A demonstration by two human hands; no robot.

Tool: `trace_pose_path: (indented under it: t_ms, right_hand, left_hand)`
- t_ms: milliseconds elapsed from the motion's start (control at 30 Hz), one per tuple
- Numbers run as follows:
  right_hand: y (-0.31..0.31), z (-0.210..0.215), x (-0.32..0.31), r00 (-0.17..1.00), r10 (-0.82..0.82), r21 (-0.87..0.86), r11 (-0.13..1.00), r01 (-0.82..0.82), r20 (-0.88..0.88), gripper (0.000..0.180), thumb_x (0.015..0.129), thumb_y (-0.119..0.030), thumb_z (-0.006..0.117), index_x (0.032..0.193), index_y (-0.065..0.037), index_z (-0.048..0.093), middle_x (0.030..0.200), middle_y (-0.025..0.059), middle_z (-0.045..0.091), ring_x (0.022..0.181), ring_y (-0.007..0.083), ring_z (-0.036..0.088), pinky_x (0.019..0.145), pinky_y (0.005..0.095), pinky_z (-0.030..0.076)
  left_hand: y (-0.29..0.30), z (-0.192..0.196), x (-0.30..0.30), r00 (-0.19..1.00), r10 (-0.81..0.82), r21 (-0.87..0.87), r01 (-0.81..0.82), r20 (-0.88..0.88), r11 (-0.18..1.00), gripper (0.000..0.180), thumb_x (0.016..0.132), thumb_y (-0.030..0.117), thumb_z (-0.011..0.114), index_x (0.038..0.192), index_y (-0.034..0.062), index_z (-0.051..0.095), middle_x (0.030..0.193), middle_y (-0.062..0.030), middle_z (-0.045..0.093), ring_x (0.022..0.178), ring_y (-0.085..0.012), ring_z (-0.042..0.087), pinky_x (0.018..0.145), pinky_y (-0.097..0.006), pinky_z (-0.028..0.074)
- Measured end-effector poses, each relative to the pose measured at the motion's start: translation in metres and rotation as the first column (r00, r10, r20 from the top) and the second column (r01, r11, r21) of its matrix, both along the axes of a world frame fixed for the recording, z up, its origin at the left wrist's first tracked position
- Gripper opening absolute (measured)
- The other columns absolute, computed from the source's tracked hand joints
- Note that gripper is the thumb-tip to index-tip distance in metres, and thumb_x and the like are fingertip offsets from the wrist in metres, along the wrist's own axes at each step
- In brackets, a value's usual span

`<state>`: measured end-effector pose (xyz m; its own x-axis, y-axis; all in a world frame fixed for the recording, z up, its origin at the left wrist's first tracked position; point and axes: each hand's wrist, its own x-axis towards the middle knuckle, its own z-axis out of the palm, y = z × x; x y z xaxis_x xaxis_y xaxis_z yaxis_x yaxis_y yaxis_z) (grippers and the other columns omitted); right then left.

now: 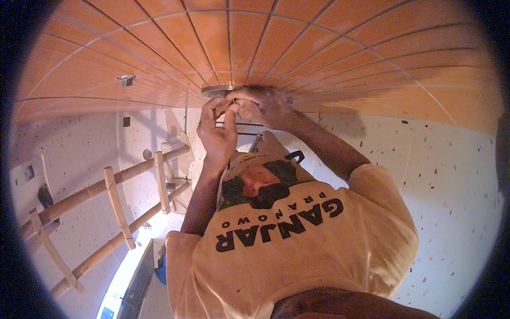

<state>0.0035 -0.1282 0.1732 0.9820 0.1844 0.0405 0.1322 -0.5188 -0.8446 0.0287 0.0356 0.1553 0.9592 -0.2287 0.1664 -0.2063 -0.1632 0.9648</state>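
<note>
Both of my hands are raised together at the rim of a round, flat metal-edged disc on the orange panelled surface. My left hand has thumb and fingers pinched close under the disc. Touching or nearly touching it, my right hand has its fingers bent in against the disc's right side. A small, thin piece seems to sit between the fingertips, too small and partly hidden to name. The fingers cover part of the disc.
The orange surface with dark lines spans the top; a small metal fitting sits on it at left. A wooden ladder slants across the left side. Bits of debris dot the pale floor. A dark panel borders a bright opening.
</note>
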Motion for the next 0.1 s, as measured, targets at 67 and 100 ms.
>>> trace_pose_path:
  t_ms: [67,100]
  right_hand:
    - [0.004,-0.0101,0.0039,0.97,-0.024,0.225,0.971,0.08,-0.242,0.027,0.094,-0.018,0.055,0.119,-0.009,0.055,0.099,0.0114,0.066,0.081,0.025,0.066,0.078,0.0383,0.053]
    - [0.0065,-0.0126,0.0058,0.933,-0.011,0.328,0.935,0.137,-0.359,0.026,0.094,-0.018,0.057,0.118,-0.008,0.055,0.1,0.0109,0.066,0.081,0.0244,0.066,0.078,0.038,0.054]
  left_hand:
    - [0.0,0.0015,0.0012,1.0,-0.002,0.017,0.002,-0.007,1.0,0.025,0.087,0.008,0.068,0.106,-0.0025,0.056,0.093,-0.016,0.068,0.088,-0.022,0.069,0.078,-0.031,0.053]
    - [0.001,0.0012,0.0011,1.0,-0.001,0.025,0.001,-0.009,1.0,0.025,0.087,0.008,0.068,0.106,-0.0025,0.056,0.093,-0.016,0.068,0.088,-0.022,0.069,0.078,-0.031,0.053]
